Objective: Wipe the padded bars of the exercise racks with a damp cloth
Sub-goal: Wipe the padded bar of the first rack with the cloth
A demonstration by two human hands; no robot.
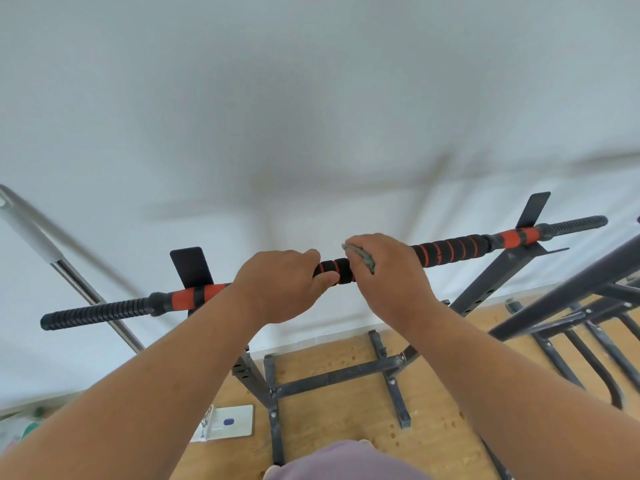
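Observation:
A black bar with orange-striped foam padding (450, 250) runs across the middle of the head view, resting on a dark metal rack (485, 289). My left hand (280, 285) grips the padded bar left of centre, thumb underneath. Just to its right, my right hand (391, 271) holds a grey-green cloth (365, 256) wrapped over the padding. Only an edge of the cloth shows from under the fingers. A short black padded stretch (337, 270) is visible between the two hands.
A white wall lies behind the rack. Another dark metal rack (571, 306) stands at the right. A chrome pole with a white sleeve (52, 251) slants at the left. A white box (232, 420) lies on the wooden floor (346, 403).

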